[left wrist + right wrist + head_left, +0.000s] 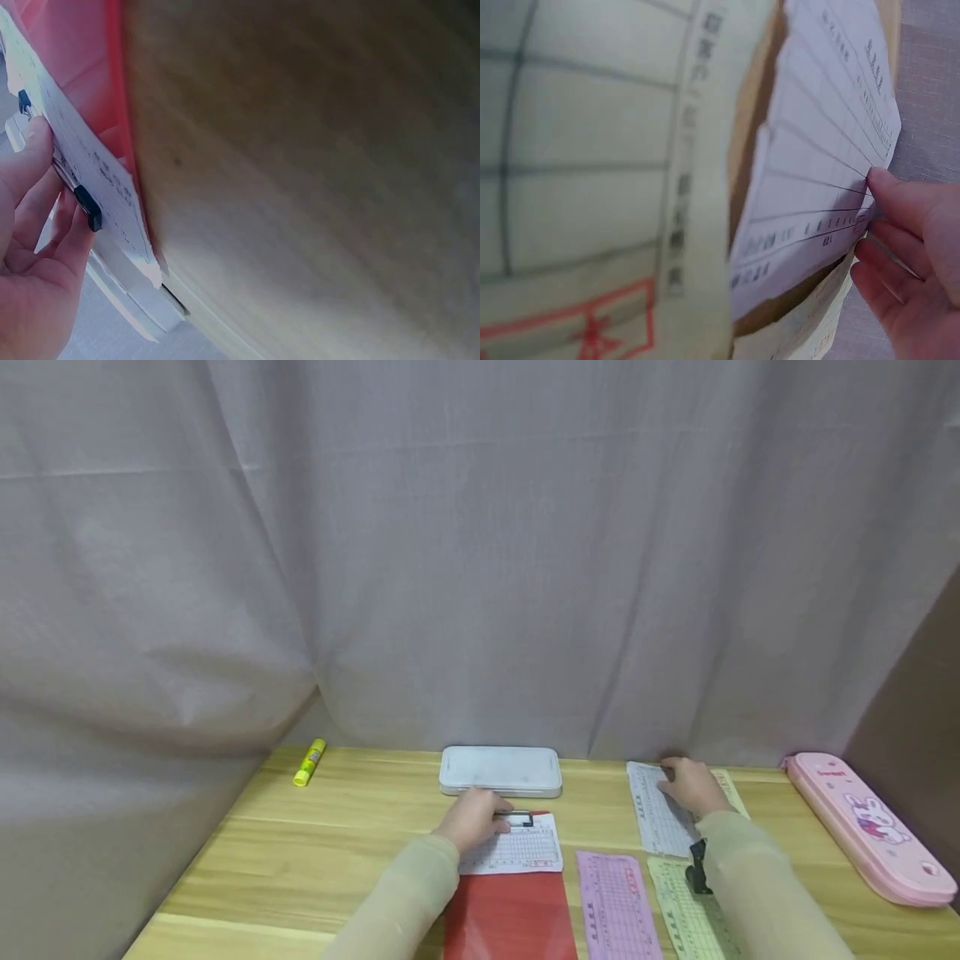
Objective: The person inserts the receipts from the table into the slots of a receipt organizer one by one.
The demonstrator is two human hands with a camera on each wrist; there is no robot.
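Observation:
At the top of a red clipboard [510,917], my left hand [474,820] grips the metal clip with black ends [88,208]. A white printed form [528,852] lies on the board under that clip. Farther right, my right hand [692,787] pinches the far edge of another white form [817,165], thumb on top and fingers at the edge. A yellowish form [729,789] shows partly behind the right hand. Nearer to me lie a pink form [618,906] and a light green form [688,910], the green one partly hidden by the right forearm.
Behind the clipboard stands a white flat case [500,768]. A yellow glue stick [309,762] lies at the back left. Along the right side is a pink pencil case [870,827] with a rabbit picture. A grey curtain [480,568] hangs behind the table's back edge.

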